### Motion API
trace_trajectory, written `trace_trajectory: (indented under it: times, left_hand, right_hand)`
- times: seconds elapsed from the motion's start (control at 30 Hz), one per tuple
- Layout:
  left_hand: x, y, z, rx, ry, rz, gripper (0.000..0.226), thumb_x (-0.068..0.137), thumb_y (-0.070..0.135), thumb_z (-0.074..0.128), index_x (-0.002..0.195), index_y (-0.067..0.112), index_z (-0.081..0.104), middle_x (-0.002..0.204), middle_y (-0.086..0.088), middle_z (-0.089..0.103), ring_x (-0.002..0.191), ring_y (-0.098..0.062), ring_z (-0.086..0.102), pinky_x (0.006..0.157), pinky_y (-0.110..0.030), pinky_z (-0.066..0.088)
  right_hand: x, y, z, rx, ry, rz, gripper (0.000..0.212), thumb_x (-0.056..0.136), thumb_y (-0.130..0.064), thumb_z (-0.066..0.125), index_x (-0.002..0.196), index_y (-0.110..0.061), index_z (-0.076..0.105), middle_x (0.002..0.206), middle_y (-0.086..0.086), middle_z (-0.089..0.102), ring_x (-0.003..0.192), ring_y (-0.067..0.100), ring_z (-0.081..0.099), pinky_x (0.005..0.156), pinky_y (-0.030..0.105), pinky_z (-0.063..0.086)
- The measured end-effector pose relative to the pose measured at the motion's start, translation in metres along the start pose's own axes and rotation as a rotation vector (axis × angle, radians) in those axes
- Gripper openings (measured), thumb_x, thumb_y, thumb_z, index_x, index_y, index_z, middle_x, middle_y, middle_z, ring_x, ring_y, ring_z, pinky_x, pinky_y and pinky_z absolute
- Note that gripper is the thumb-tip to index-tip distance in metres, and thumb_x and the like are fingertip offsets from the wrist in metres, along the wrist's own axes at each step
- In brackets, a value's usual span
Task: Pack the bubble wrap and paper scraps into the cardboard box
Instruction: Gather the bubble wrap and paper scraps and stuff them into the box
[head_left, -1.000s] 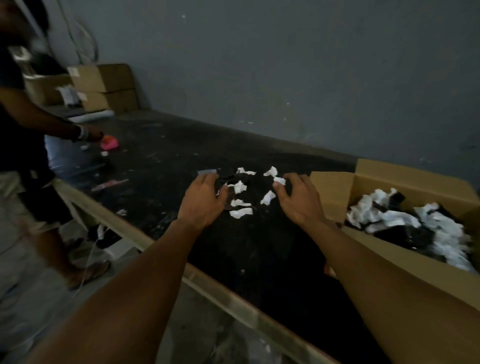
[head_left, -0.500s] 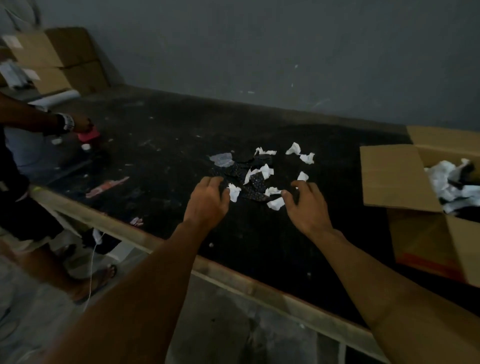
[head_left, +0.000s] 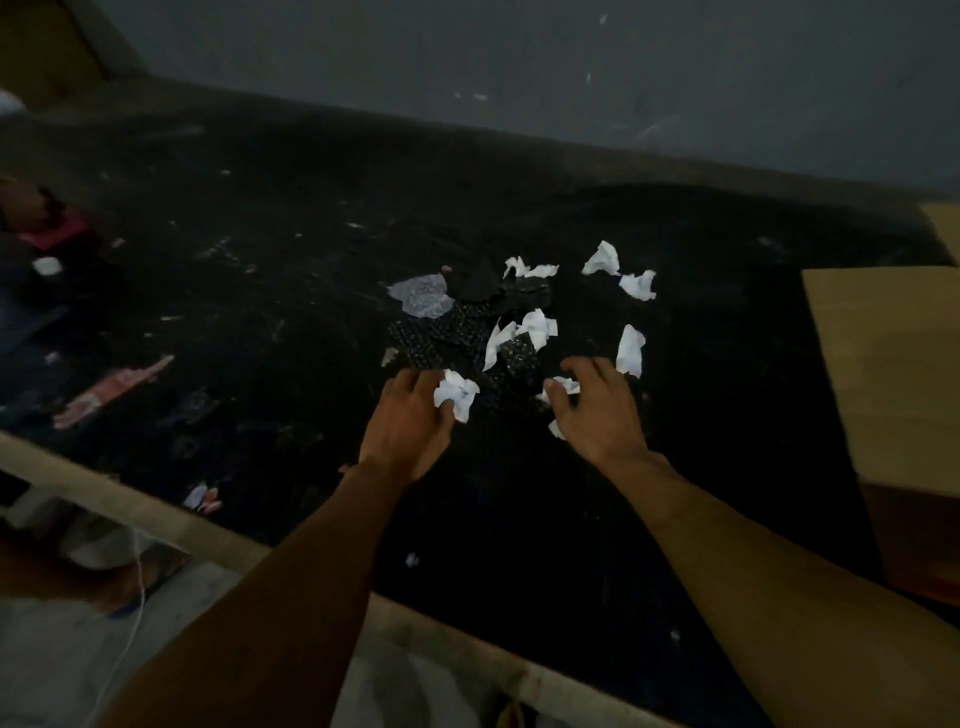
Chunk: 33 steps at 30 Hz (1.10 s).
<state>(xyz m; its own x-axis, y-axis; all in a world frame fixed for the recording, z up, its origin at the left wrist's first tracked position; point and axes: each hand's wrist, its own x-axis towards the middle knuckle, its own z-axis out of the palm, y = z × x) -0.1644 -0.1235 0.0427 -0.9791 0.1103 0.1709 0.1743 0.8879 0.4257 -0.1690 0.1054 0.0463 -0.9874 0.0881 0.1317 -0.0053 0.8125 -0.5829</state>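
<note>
White paper scraps (head_left: 537, 327) lie scattered over dark bubble wrap pieces (head_left: 457, 332) on the black table top (head_left: 260, 291). A pale bubble wrap piece (head_left: 423, 296) lies at the pile's left. My left hand (head_left: 410, 421) sits at the near left of the pile and pinches a crumpled scrap (head_left: 456, 394) between thumb and fingers. My right hand (head_left: 597, 410) curls over the near right of the pile, with a scrap (head_left: 565, 386) under its fingers and another (head_left: 556, 429) by its thumb. The cardboard box (head_left: 883, 374) shows only a flap at the right edge.
A pink paper strip (head_left: 114, 387) lies on the table at left. Another person's hand with a pink object (head_left: 49, 228) is at the far left, near a small white cap (head_left: 47, 266). The table's wooden front edge (head_left: 156, 514) runs diagonally. A grey wall stands behind.
The view has swung left, so the box has slid to the right edge and its contents are out of sight. Both hands have closed in on scraps at the pile's near side.
</note>
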Motion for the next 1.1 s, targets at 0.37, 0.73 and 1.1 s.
trace_trajectory:
  times: [0.37, 0.73, 1.1]
  left_hand:
    - [0.042, -0.045, 0.069, -0.012, -0.229, 0.230, 0.069, 0.085, 0.055, 0.055, 0.145, 0.035, 0.028, 0.153, -0.009, 0.025, 0.141, -0.034, 0.023, 0.111, -0.059, 0.025]
    - [0.066, -0.048, 0.102, -0.135, -0.097, 0.266, 0.022, 0.085, 0.031, 0.064, 0.083, 0.009, 0.060, 0.090, -0.011, 0.058, 0.090, -0.033, 0.050, 0.085, -0.037, 0.036]
    - [0.072, -0.062, 0.104, -0.184, -0.086, 0.315, 0.025, 0.086, 0.022, 0.051, 0.094, 0.008, 0.069, 0.098, -0.016, 0.057, 0.088, -0.034, 0.055, 0.082, -0.036, 0.048]
  right_hand:
    - [0.008, 0.030, 0.055, -0.193, -0.084, 0.087, 0.065, 0.088, -0.055, 0.054, 0.145, -0.033, 0.034, 0.160, 0.002, 0.018, 0.145, 0.027, 0.016, 0.117, 0.050, 0.020]
    - [0.021, 0.030, 0.109, -0.042, 0.188, 0.165, 0.021, 0.082, -0.027, 0.069, 0.082, -0.008, 0.060, 0.118, 0.017, 0.055, 0.111, 0.034, 0.046, 0.094, 0.044, 0.042]
    - [0.031, 0.026, 0.106, -0.015, 0.146, 0.166, 0.028, 0.079, 0.004, 0.055, 0.101, -0.005, 0.070, 0.103, 0.013, 0.055, 0.094, 0.028, 0.056, 0.083, 0.032, 0.049]
